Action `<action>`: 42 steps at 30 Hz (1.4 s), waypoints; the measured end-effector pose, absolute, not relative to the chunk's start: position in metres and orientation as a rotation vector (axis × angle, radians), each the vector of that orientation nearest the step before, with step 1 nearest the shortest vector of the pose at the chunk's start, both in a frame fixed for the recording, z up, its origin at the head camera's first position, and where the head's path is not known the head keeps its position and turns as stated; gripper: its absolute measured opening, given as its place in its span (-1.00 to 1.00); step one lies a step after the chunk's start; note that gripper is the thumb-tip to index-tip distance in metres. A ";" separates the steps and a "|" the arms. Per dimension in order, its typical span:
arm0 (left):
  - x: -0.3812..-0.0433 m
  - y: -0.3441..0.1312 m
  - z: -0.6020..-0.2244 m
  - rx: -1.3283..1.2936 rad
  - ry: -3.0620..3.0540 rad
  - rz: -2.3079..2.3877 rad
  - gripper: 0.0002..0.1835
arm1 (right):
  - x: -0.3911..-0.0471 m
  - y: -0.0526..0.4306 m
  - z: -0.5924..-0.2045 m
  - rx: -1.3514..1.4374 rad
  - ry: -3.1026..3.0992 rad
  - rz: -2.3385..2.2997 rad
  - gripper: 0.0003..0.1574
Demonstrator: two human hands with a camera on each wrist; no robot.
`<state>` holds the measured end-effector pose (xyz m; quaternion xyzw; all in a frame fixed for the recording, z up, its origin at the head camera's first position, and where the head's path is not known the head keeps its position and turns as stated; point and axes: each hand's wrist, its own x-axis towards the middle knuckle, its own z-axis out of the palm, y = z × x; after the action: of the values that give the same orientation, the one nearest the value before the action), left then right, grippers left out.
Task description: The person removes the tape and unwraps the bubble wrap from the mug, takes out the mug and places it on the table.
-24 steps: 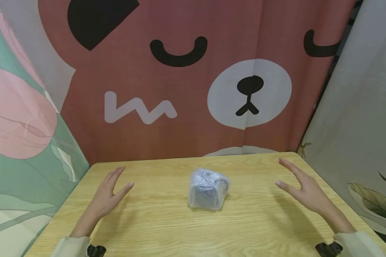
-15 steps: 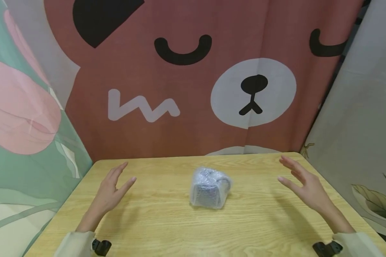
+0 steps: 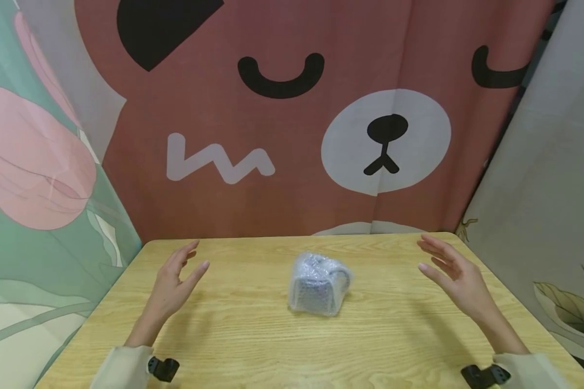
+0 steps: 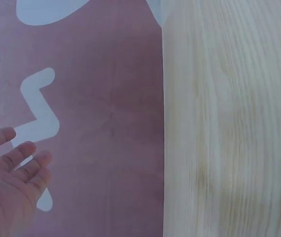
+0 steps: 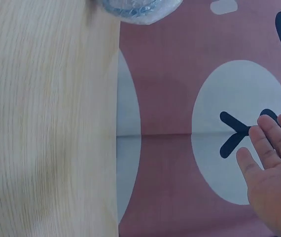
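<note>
A bundle in clear bubble wrap (image 3: 318, 284) stands near the middle of the wooden table; what is inside the wrap cannot be made out. Left of it, my left hand (image 3: 170, 289) hovers over the table, thumb apart from loosely bent fingers, holding nothing. On the other side, my right hand (image 3: 459, 281) is raised in a mirrored pose, likewise holding nothing. Both hands are well apart from the bundle. The left wrist view shows the left palm (image 4: 10, 192) with relaxed fingers. In the right wrist view the bundle's edge (image 5: 143, 12) appears at the top, the right hand (image 5: 276, 173) at lower right.
The pale wooden table (image 3: 253, 346) ends at a reddish curtain (image 3: 214, 210) with a bear's face behind it. A flowered curtain (image 3: 34, 162) hangs on the left, a grey leaf-patterned one (image 3: 540, 189) on the right. Dark wrist cameras (image 3: 163, 369) sit at both cuffs.
Both hands have shifted slightly inward and their fingers have bent a little more. The head view has swung slightly left. The bundle has stayed in place on the table.
</note>
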<state>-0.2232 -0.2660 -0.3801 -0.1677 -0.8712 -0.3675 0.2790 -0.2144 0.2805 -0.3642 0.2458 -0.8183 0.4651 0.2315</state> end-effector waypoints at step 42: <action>-0.210 -0.198 -0.353 -0.694 -2.148 -1.371 -0.49 | -0.225 0.234 -0.363 0.825 -2.197 1.457 -0.25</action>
<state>-0.2096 -0.1977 -0.3530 -0.2546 -0.7879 -0.5030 0.2478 -0.2250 0.2343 -0.3633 0.2933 -0.7812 0.5179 0.1884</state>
